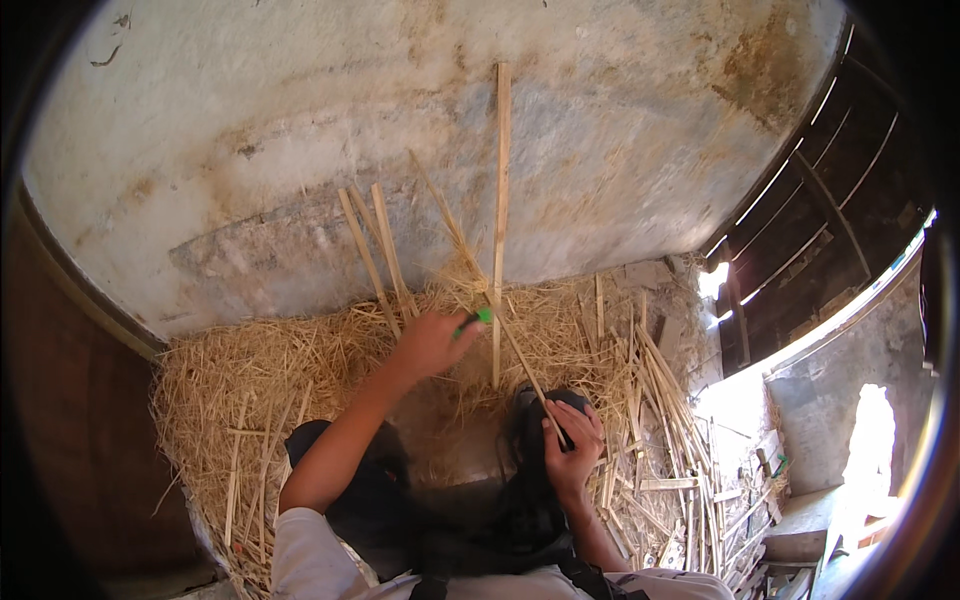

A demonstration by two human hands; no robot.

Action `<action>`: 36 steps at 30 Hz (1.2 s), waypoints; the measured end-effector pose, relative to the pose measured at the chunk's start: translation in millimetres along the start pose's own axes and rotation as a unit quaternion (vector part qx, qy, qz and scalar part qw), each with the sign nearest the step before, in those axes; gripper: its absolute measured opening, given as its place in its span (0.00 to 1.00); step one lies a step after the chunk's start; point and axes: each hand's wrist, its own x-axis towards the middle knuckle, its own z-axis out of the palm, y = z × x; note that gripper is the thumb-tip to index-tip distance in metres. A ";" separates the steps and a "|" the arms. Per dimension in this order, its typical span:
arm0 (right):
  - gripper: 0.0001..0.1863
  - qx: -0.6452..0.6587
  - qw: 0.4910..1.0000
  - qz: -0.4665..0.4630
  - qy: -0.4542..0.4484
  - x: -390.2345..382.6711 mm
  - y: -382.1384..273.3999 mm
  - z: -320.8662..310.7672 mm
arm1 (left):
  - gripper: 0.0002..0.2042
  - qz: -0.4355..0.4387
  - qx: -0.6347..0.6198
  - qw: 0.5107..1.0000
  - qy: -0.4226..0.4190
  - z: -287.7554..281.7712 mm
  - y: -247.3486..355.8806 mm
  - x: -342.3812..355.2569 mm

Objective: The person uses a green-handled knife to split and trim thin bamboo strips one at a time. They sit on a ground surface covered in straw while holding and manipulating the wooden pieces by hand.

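Note:
My left hand (435, 343) is closed around a small tool with a green and black handle (478, 318); its working end cannot be made out. The tool is against or very near a thin wooden strip (520, 352), which slants up and left from my right knee toward the wall. My right hand (574, 440) grips the strip's lower end beside that knee. Pale curled shavings (466, 262) cluster on the strip's upper part, just beyond the tool. A long, flat wooden slat (502, 170) leans upright on the wall, behind the strip.
More slats (383, 235) lean against the stained wall (330, 120) at the left. Straw-like shavings (255, 375) cover the floor around my legs. To the right lies a heap of thin strips (672, 420). A dark slatted panel (810, 210) stands at the far right.

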 end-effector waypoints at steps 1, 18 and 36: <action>0.14 0.002 1.000 -0.001 0.000 -1.0 0.2 0.2 | 0.27 0.029 -0.001 1.000 -0.002 4.9 10.3 -7.0; 0.14 0.012 1.000 0.007 0.003 0.1 -1.8 -0.6 | 0.26 0.104 -0.027 0.994 0.009 19.2 18.7 -15.2; 0.14 0.009 1.000 0.006 -0.004 -2.9 -2.7 0.5 | 0.29 -0.044 0.062 0.997 0.011 -21.3 -6.5 10.7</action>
